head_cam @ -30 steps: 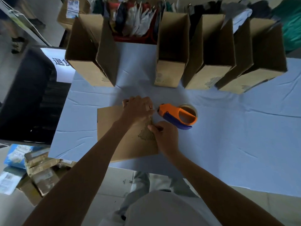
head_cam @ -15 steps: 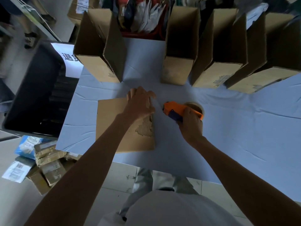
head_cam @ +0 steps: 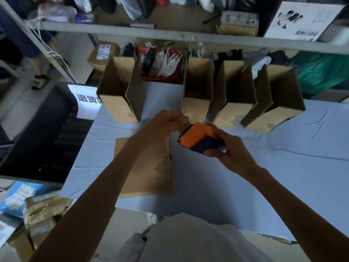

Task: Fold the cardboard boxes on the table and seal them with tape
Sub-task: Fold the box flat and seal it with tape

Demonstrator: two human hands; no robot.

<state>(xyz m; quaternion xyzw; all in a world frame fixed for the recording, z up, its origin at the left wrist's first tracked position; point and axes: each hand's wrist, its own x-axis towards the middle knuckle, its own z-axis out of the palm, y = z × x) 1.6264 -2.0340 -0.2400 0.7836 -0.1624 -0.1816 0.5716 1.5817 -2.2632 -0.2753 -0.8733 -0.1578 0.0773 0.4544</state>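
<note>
While the right hand [head_cam: 232, 154] grasps the tape dispenser [head_cam: 198, 137] at the frame's centre, the left hand [head_cam: 166, 123] meets its front edge (whether its fingers pinch anything, I cannot tell). Best to draw a free end out straight, then bring it to the flat box [head_cam: 149, 171] lying on the table [head_cam: 264, 176], just below-left.

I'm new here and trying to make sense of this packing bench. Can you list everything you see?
flat box: one, brown, on the table under the left forearm
upright boxes: four, brown, open, along the table's back
tape dispenser: one, orange and purple, held above the table
table: one, pale cloth cover
basket: one, red, behind the boxes
parcels: several, brown, floor at left
right hand: grips the tape dispenser
left hand: fingers at the dispenser's front, grip unclear
</note>
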